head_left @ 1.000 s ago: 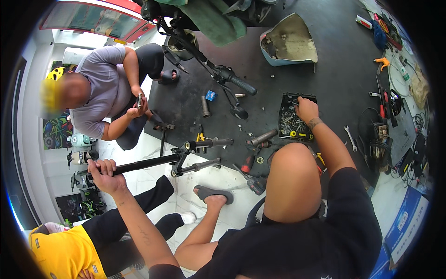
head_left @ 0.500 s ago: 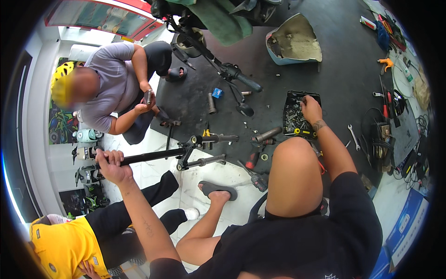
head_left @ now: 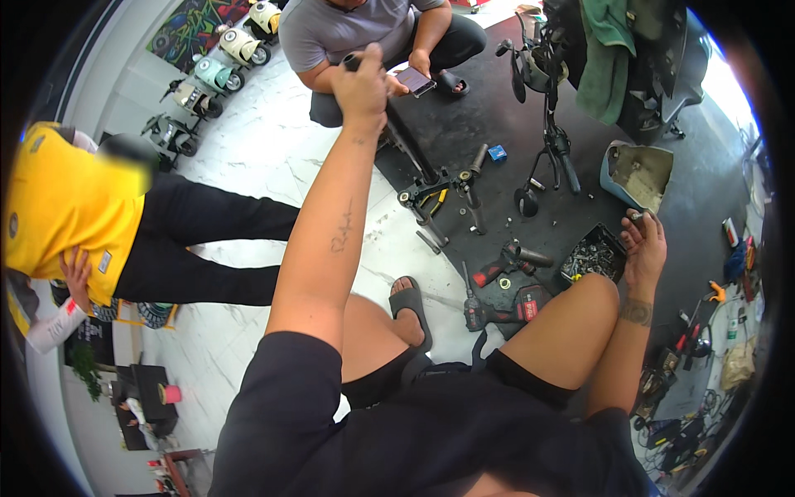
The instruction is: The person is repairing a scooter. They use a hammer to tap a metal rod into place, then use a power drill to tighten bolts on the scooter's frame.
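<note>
My left hand (head_left: 363,93) is wrapped round the top of the black steerer tube (head_left: 407,141) of a front fork. The fork stands tilted, its crown (head_left: 432,187) and two short legs lower down, toward the mat's edge. Over on the right, my right hand (head_left: 644,253) is raised with thumb and fingers pinched on a small metal piece (head_left: 636,216), too small to name. Just left of that hand lies a black tray (head_left: 571,270) of loose bolts and small hardware.
Two cordless power tools, a drill (head_left: 497,313) and a red-black one (head_left: 497,269), lie before my knees. A crouching person holds a phone (head_left: 416,80); another in yellow (head_left: 83,207) stands left. A handlebar (head_left: 553,137) and blue-grey bin (head_left: 613,178) are beyond.
My right hand has come up out of the tray with a small metal piece. My left hand has swung the fork's tube up to a steeper angle. The view has turned.
</note>
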`<state>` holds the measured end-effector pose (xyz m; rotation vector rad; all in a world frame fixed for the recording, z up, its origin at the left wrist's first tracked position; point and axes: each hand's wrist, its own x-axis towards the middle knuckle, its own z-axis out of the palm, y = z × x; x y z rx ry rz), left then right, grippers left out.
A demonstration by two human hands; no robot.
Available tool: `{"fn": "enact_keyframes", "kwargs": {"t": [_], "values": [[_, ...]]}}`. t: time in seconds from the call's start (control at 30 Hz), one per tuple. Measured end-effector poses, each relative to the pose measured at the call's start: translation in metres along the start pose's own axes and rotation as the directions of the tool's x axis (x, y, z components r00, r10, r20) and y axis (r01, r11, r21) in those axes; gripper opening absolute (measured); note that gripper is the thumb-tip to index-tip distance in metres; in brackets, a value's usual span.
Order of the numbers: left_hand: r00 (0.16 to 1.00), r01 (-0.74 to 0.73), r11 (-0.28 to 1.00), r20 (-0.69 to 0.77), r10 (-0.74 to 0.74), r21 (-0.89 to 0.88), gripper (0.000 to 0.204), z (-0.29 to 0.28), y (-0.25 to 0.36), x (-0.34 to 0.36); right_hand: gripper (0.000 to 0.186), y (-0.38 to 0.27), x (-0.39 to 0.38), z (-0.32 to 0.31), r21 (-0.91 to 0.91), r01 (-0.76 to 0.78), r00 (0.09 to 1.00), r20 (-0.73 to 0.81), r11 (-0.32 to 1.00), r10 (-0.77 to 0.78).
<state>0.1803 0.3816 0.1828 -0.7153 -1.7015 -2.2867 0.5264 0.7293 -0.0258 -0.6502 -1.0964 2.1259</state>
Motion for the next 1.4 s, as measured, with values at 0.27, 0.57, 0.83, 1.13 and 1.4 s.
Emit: {"fn": "enact_keyframes", "kwargs": {"t": [0.27, 0.57, 0.83, 1.13, 1.4], "values": [[0.979, -0.171, 0.952, -0.065, 0.194, 0.255, 0.035, -0.002, -0.007, -0.005, 0.039, 0.020, -0.091, 0.143, -0.386, -0.105, 0.897, 0.361, 0.916, 0.255], [0.937, -0.289, 0.866, -0.065, 0.343, 0.407, 0.048, 0.002, 0.016, -0.032, 0.043, 0.181, -0.148, 0.222, -0.550, -0.330, 0.739, 0.355, 0.767, 0.572], [0.929, -0.348, 0.894, -0.021, 0.368, 0.282, 0.043, 0.000, 0.008, -0.022, 0.036, 0.273, -0.164, 0.275, -0.129, -0.444, 0.864, 0.199, 0.887, 0.462], [0.955, -0.294, 0.922, 0.045, 0.292, 0.253, 0.032, -0.003, 0.009, -0.024, 0.033, 0.297, -0.169, 0.300, -0.373, -0.140, 0.984, 0.047, 0.917, 0.170], [0.901, -0.432, 0.814, 0.163, 0.401, 0.388, 0.022, -0.011, -0.005, -0.013, 0.044, 0.311, -0.169, 0.304, -0.312, -0.279, 0.958, -0.025, 0.908, 0.286]]}}
